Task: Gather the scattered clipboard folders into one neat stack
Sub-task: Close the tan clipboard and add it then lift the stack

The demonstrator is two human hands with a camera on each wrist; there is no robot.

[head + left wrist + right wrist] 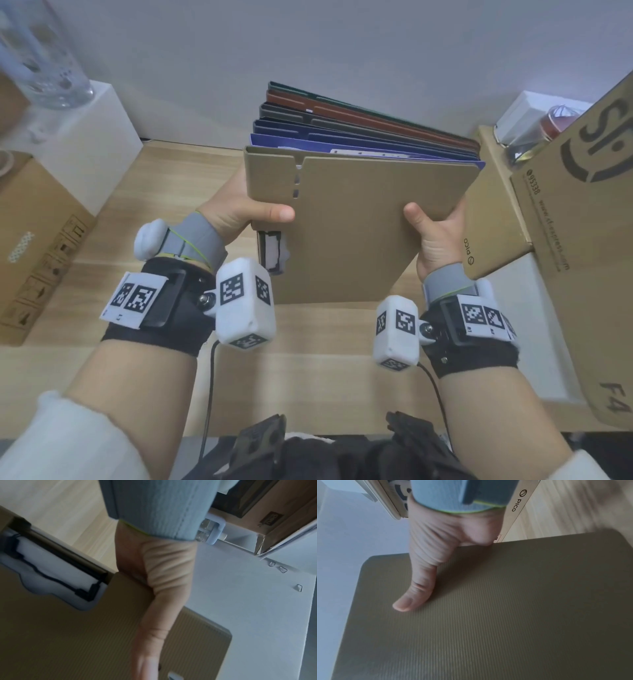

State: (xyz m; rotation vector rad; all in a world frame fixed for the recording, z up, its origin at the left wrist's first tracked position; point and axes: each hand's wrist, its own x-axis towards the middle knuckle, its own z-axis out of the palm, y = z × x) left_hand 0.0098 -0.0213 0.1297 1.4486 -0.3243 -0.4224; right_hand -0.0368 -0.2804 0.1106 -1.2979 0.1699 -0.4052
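In the middle of the head view, the left hand (239, 205) and the right hand (435, 236) grip a fanned bundle of folders (359, 137) by its side edges, above the wooden table (164, 192). Each thumb presses flat on the front tan folder (349, 233); the other fingers are hidden behind. A cardboard box (582, 192) stands at right.
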